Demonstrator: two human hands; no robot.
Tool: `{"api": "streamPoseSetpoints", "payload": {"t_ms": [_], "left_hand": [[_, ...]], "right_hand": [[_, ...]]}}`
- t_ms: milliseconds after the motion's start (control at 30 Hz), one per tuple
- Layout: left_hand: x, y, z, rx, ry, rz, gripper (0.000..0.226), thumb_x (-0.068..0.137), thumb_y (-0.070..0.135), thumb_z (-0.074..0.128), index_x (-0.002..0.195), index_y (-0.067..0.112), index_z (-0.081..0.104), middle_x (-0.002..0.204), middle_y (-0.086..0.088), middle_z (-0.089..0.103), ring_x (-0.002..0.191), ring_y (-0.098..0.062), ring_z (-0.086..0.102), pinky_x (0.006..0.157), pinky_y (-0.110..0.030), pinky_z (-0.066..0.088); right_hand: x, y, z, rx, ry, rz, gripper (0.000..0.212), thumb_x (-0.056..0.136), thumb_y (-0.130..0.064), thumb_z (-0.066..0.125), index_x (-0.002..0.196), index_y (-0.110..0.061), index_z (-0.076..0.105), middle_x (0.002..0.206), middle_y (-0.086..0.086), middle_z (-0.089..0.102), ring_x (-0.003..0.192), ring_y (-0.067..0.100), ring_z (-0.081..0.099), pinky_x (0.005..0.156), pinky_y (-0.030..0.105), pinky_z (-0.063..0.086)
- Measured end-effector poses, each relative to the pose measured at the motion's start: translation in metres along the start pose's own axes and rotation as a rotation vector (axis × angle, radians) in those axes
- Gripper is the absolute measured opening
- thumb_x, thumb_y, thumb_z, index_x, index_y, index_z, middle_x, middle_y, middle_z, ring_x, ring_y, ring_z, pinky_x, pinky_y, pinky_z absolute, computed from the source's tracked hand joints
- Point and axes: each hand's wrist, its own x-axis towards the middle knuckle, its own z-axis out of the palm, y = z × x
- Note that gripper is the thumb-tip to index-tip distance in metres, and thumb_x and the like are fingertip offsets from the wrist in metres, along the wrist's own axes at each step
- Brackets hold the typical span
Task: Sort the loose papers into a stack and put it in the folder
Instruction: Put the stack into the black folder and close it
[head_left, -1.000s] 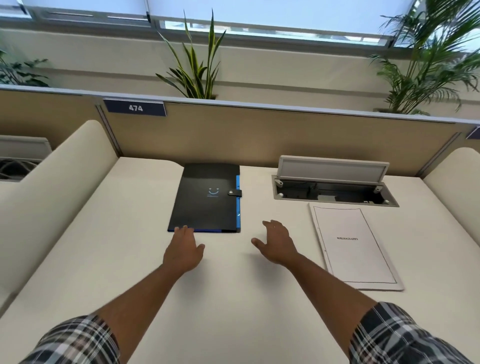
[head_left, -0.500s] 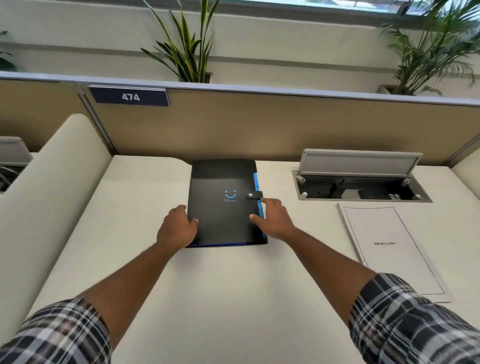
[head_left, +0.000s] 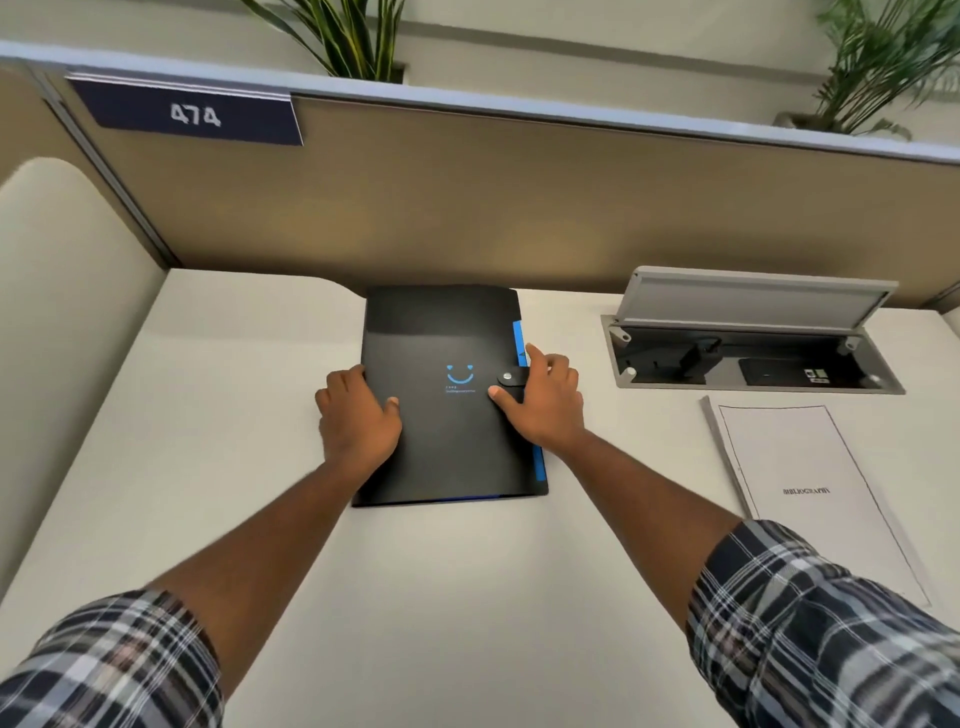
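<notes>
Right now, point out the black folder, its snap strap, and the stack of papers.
black folder (head_left: 441, 447): head view, bare cover below the smile logo.
snap strap (head_left: 508, 376): head view, on the metal snap button.
stack of papers (head_left: 810, 467): head view, middle of the top sheet.

Black folder (head_left: 447, 426) with a little blue smiley on the cover lies flat near the back edge of the worktop (head_left: 467, 597), roughly in the middle, still snapped shut by its strap. Left hand (head_left: 358, 415) sits on the folder's left edge, thumb on the cover, fingers curled over the side. Right hand (head_left: 545, 400) is at the right edge right by the strap, thumb on the cover, index finger pointing up along the blue tabs. Stack of papers (head_left: 810, 493) lies toward the right edge, apart from the folder, top sheet printed with a framed title. Behind it an open cable box (head_left: 748, 353) is set into the worktop, lid tipped up.
</notes>
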Motion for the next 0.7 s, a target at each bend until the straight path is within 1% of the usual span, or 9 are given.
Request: {"api": "streamPoseSetpoints", "payload": {"t_ms": [133,233,300,400,467,533,600,667,700], "left_hand": [[0.006,0.003,0.005,-0.159,0.027,-0.134,0.059,0.078,0.028,0.072,0.132,0.020,0.051,0.130,-0.009,0.050,0.120,-0.034,0.046,0.093,-0.045,0.045],[0.011,0.005,0.003,-0.286,-0.006,-0.244,0.066,0.075,0.028,0.076,0.135,0.021,0.050,0.131,-0.007,0.055,0.121,-0.032,0.050,0.099,-0.043,0.046],[0.012,0.006,0.001,-0.376,-0.042,-0.282,0.055,0.074,0.029,0.076,0.126,0.020,0.058,0.124,-0.006,0.062,0.114,-0.030,0.057,0.098,-0.044,0.050],[0.002,0.013,-0.004,-0.543,-0.088,-0.324,0.039,0.077,0.036,0.073,0.110,0.017,0.066,0.112,-0.006,0.067,0.098,-0.028,0.065,0.090,-0.045,0.056],[-0.007,0.018,-0.008,-0.610,-0.095,-0.342,0.045,0.081,0.040,0.071,0.115,0.012,0.058,0.113,-0.005,0.065,0.096,-0.028,0.065,0.089,-0.045,0.056],[-0.020,0.019,-0.012,-0.620,-0.093,-0.350,0.048,0.084,0.042,0.067,0.118,0.013,0.049,0.114,-0.004,0.062,0.099,-0.028,0.063,0.091,-0.046,0.054],[-0.030,0.015,-0.011,-0.607,-0.110,-0.375,0.047,0.084,0.044,0.066,0.117,0.016,0.047,0.114,-0.004,0.062,0.100,-0.029,0.062,0.092,-0.047,0.053],[-0.035,0.008,-0.007,-0.619,-0.117,-0.397,0.047,0.082,0.046,0.068,0.115,0.017,0.050,0.113,-0.003,0.064,0.098,-0.028,0.063,0.091,-0.047,0.054],[-0.065,0.013,-0.021,-0.659,-0.102,-0.364,0.047,0.081,0.047,0.069,0.114,0.018,0.052,0.112,-0.003,0.065,0.097,-0.027,0.064,0.090,-0.047,0.055]], "right_hand": [[0.010,-0.001,0.004,-0.007,0.017,0.029,0.087,0.084,-0.066,0.070,0.150,-0.018,0.039,0.144,0.011,0.046,0.129,0.032,0.049,0.098,0.043,0.050],[0.016,-0.001,0.001,0.099,-0.006,0.074,0.086,0.080,-0.059,0.080,0.146,-0.017,0.044,0.142,0.010,0.049,0.129,0.030,0.049,0.103,0.041,0.048],[0.017,-0.001,-0.005,0.220,-0.029,0.120,0.083,0.078,-0.051,0.085,0.143,-0.019,0.046,0.140,0.010,0.050,0.129,0.030,0.050,0.107,0.041,0.049],[0.009,0.000,-0.012,0.364,-0.039,0.158,0.076,0.078,-0.042,0.088,0.140,-0.021,0.048,0.137,0.011,0.051,0.126,0.031,0.053,0.109,0.047,0.049],[0.000,-0.001,-0.016,0.434,-0.044,0.166,0.073,0.079,-0.041,0.088,0.138,-0.022,0.049,0.135,0.010,0.052,0.123,0.030,0.055,0.108,0.047,0.051],[-0.014,-0.001,-0.020,0.505,-0.052,0.170,0.070,0.080,-0.041,0.087,0.135,-0.022,0.049,0.132,0.010,0.053,0.118,0.028,0.057,0.104,0.046,0.053],[-0.026,0.000,-0.022,0.552,-0.059,0.170,0.067,0.079,-0.040,0.088,0.130,-0.024,0.048,0.128,0.009,0.055,0.109,0.024,0.060,0.098,0.042,0.055],[-0.029,0.002,-0.021,0.570,-0.050,0.170,0.063,0.079,-0.041,0.087,0.127,-0.027,0.048,0.125,0.007,0.053,0.099,0.016,0.059,0.089,0.035,0.053],[-0.056,0.005,-0.040,0.599,-0.035,0.140,0.061,0.080,-0.041,0.086,0.126,-0.027,0.050,0.124,0.006,0.052,0.098,0.015,0.059,0.087,0.033,0.052]]}}
